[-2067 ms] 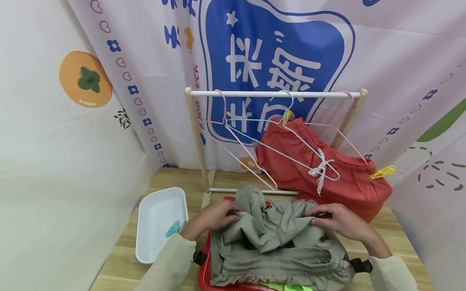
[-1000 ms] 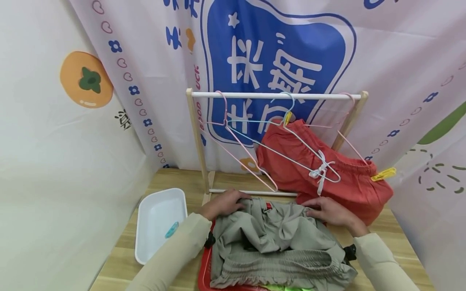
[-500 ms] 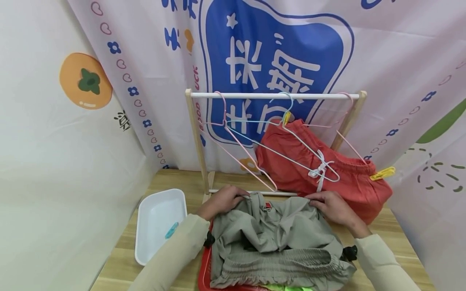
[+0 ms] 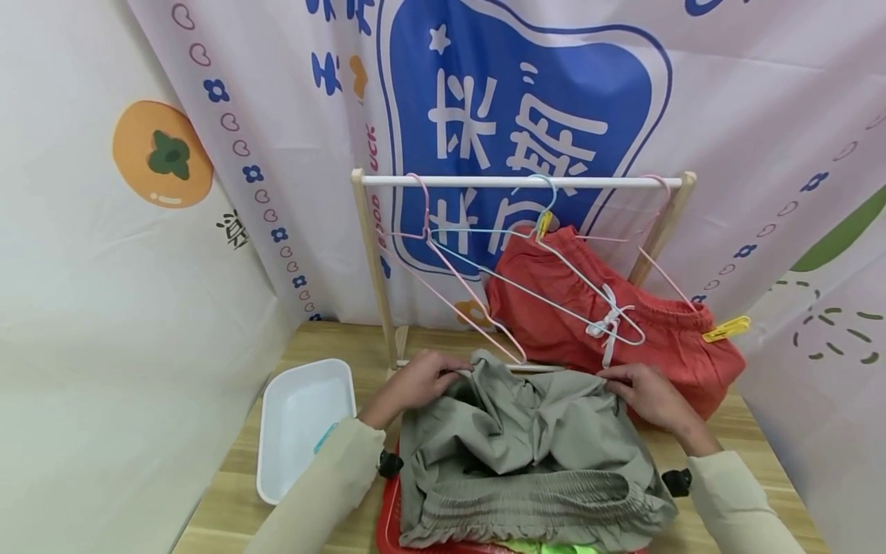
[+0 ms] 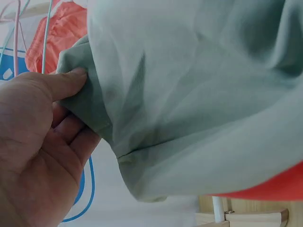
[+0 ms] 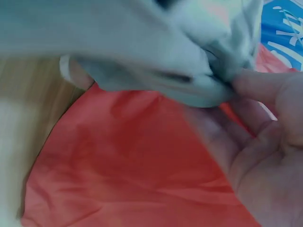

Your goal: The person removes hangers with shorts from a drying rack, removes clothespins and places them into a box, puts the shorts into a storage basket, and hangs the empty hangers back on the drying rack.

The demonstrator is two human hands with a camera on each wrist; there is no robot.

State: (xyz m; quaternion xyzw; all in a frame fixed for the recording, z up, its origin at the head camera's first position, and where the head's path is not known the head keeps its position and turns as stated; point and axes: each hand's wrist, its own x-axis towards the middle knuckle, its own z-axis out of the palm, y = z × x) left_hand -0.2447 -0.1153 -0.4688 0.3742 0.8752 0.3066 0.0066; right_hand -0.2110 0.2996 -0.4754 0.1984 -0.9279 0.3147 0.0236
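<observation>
While the left grip [image 4: 422, 379] and, apparently, blurred right grip [image 4: 648, 395] pinch the grey garment [image 4: 508, 446], spreading it seems the step, needing even tension next.

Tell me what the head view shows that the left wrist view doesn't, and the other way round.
Only the head view: the right hand, the white tray and the yellow clips.
Only the left wrist view: the palm side of the left hand.
Both: the left hand pinching the grey garment, the red garment, and pink and blue hangers.
</observation>
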